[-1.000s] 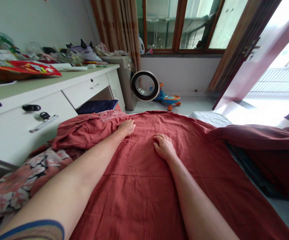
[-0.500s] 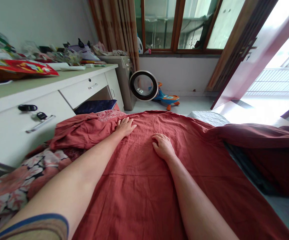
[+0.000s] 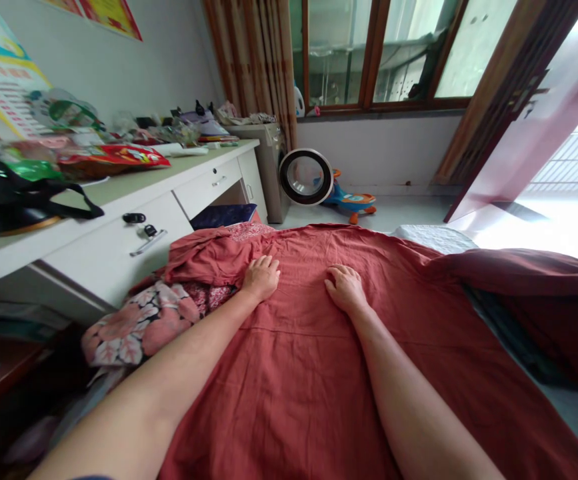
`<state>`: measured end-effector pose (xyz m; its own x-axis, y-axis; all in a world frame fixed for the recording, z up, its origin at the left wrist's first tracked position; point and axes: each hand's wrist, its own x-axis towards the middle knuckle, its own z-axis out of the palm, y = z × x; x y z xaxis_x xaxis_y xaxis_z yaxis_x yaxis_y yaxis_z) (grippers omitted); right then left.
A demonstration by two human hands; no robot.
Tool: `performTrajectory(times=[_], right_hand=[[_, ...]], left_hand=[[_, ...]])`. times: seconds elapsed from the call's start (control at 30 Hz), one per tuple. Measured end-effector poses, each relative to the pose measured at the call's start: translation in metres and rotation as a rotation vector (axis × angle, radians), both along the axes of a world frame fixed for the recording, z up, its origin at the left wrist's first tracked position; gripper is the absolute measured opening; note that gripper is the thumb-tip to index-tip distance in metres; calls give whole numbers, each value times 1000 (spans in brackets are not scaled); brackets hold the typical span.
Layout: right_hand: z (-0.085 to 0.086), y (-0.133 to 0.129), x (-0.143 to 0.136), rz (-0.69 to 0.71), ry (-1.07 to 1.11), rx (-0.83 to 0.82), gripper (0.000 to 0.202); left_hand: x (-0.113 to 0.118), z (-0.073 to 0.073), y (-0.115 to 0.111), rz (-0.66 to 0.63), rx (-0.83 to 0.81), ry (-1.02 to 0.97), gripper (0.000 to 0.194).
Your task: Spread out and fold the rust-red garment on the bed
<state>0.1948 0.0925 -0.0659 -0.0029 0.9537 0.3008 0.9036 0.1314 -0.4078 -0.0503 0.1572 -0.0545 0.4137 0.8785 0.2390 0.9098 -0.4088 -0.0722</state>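
A brick-red garment lies spread out in front of me, with light creases and a seam across its middle. Its sleeve part is bunched at the left, and another part stretches off to the right. My left hand rests palm down on the cloth near the bunched sleeve, fingers spread a little. To its right, my right hand also lies on the cloth, palm down with fingers gently bent. Neither hand grips anything that I can see. Under the left side shows a floral cloth.
A white desk with drawers and a cluttered top runs along the left. Beyond stands a washing machine with its round door swung out. A blue and orange ride-on toy is on the floor. An open door is at the right.
My left hand has slid back towards me over the cloth. The right hand stays on the cloth with little movement. My view has turned left, showing more of the desk.
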Motion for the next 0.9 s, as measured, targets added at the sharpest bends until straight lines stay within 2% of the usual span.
performTrajectory(times=[0.1,0.17,0.27,0.37,0.57,0.67,0.73,0.8,0.83,0.9], right_hand=[[0,-1,-1,-31,-27,-2,30],[0,-1,-2,-48,-45,-3,31],[1,-2,-3,-64,-72,-7,32],[1,-3,-4,-66,-89,-21,33],[-3,1,1,-58,-33,-3,33],[-6,6,7,-45,110,35,27],[-9,9,11,-50,185,50,25],[-11,12,13,-62,225,58,24],[-12,13,14,-65,248,62,23],[-13,15,14,-64,302,70,21]], left_hand=[[8,0,-24,-44,30,-21,34],[15,-5,-47,-89,-23,-51,36],[16,-12,-77,-83,-123,-70,48],[-2,-13,-92,-39,-182,-62,56],[-54,-8,-99,181,-220,-36,68],[-60,-3,-100,223,-242,-26,69],[-52,4,-103,301,-267,-20,66],[-33,11,-110,364,-243,-19,59],[-20,14,-116,344,-201,-24,55],[7,16,-130,156,-140,-55,50]])
